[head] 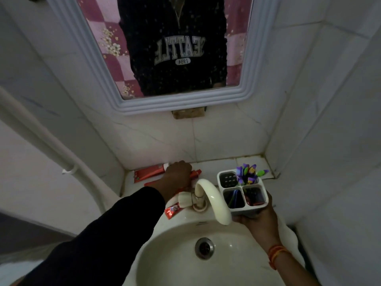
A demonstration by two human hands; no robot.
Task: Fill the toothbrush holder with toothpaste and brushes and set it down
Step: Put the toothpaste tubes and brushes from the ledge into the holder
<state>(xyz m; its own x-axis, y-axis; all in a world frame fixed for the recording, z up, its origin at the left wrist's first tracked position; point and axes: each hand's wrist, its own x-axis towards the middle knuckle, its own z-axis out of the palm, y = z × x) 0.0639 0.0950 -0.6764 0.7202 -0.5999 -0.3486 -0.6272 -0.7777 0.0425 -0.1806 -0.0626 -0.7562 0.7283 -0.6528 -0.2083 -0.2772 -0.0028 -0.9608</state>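
My right hand (256, 218) holds a white four-compartment toothbrush holder (223, 189) from below, over the right side of the sink. Several purple and green toothbrushes (249, 172) stand in its far right compartment, and a red item lies in the near right one. My left hand (178, 175) reaches to the ledge behind the tap and closes over a red toothpaste tube (194, 174). A larger red toothpaste tube (148, 173) lies on the ledge to the left. Another small red tube (171, 210) lies beside the tap base.
A cream tap (212, 200) arches over the white sink (185, 254) between my hands. A white-framed mirror (82, 52) hangs on the tiled wall above. A white pipe (41, 141) runs down the left wall. The tiled ledge (218, 166) sits in the corner.
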